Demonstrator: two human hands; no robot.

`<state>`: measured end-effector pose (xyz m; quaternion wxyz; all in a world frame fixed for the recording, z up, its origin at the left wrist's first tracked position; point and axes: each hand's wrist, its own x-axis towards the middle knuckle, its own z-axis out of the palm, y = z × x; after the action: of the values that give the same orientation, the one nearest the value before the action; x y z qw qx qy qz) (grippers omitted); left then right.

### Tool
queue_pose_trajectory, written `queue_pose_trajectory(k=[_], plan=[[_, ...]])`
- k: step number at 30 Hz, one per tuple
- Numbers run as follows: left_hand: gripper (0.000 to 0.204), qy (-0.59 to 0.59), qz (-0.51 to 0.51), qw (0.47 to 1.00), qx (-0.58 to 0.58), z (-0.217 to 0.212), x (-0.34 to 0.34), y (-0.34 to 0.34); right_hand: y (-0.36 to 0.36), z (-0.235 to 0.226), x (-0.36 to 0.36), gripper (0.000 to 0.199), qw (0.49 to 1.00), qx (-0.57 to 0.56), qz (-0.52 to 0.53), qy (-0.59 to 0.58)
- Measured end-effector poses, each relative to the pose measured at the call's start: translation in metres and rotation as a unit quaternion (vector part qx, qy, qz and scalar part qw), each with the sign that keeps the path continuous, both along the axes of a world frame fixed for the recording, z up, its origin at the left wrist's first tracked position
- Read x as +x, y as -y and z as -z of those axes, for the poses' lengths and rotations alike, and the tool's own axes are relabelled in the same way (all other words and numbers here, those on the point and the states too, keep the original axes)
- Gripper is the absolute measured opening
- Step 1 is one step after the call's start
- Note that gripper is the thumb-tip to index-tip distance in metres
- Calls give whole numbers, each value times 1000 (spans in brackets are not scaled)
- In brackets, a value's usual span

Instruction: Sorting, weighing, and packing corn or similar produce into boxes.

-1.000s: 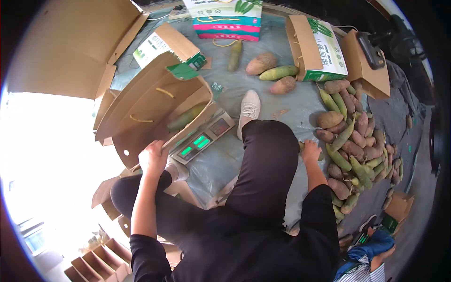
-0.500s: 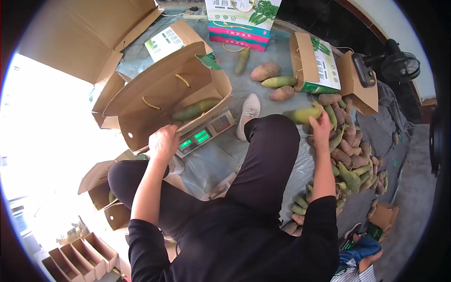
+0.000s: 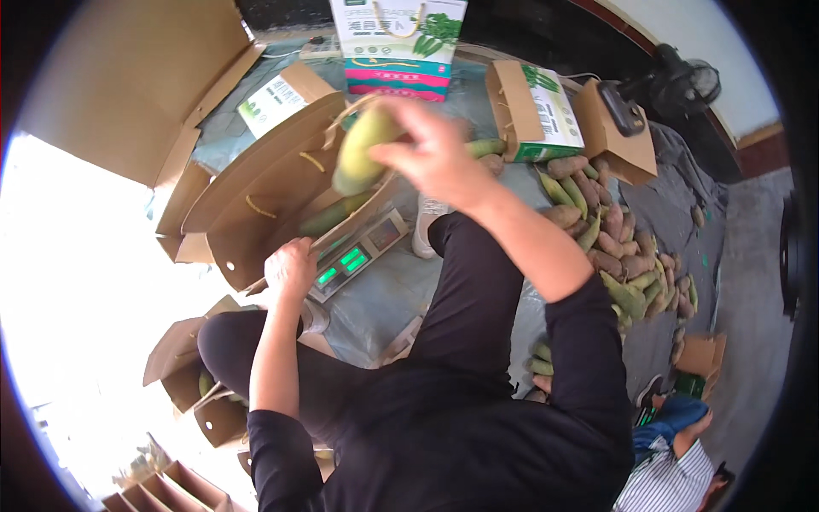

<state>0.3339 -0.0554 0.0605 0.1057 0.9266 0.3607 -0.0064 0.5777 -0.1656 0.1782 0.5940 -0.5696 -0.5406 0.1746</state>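
Observation:
A plump green radish point(image 3: 362, 158) is gripped in my right hand point(image 3: 435, 158), above the near right end of an open cardboard gift box point(image 3: 229, 196). My left hand point(image 3: 290, 266) is closed over the near edge of that box, by its left corner. Inside the box lies another green radish point(image 3: 324, 220), partly hidden by the near wall; yellow rope handles show on the far wall. The box rests on a weighing scale point(image 3: 358, 254) with lit green displays, which faces me.
To the right lies a large pile of radishes point(image 3: 623, 247), green and reddish-brown. Behind stand printed gift boxes point(image 3: 397, 51), a white-green carton point(image 3: 546, 111) and a small black fan point(image 3: 682, 90). Divided cardboard trays point(image 3: 171, 491) sit lower left. Another person point(image 3: 670, 469) is at lower right.
My right hand has carried the green radish from beside the pile leftward to over the open box. My left hand stays on the box edge. The view has shifted slightly.

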Motion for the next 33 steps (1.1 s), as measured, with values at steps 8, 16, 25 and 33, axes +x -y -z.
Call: queue_pose_trajectory(k=[8,16,25,33], plan=[[16,0,10,1000,6,5,3,0,-75,57,-50,27,889,-99,85,439],[22,20,4,999,24,9,7,0,-71,52,-56,23,905,-167,36,390],[20,22,24,998,50,18,3,-7,24,31,53,23,939,-113,226,234],[17,18,6,999,30,6,11,3,175,235,59,19,872,-366,324,31]])
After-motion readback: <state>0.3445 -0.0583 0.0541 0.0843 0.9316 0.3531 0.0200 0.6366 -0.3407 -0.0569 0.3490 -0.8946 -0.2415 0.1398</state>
